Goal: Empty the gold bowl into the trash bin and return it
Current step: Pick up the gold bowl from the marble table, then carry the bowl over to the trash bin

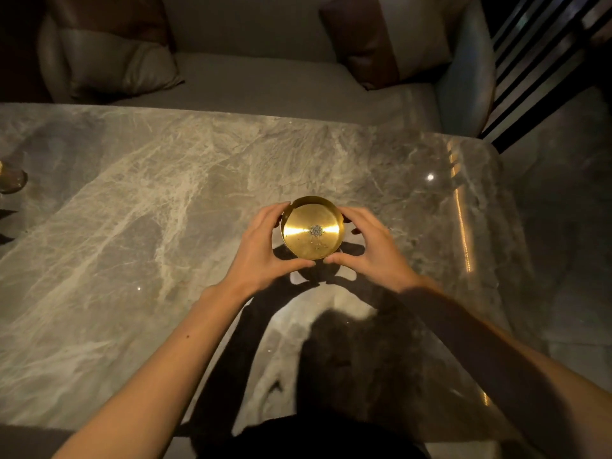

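Note:
A round gold bowl is held over the grey marble table, a little right of its middle. A small grey speck of ash or crumbs lies at the centre of the bowl. My left hand curls around its left rim and my right hand around its right rim, thumbs at the near edge. Shadows under the bowl suggest it is slightly above the tabletop. No trash bin is in view.
A grey sofa with brown and beige cushions runs along the table's far side. A dark round object sits at the left table edge. Black vertical bars stand at the upper right, beyond the table's rounded corner.

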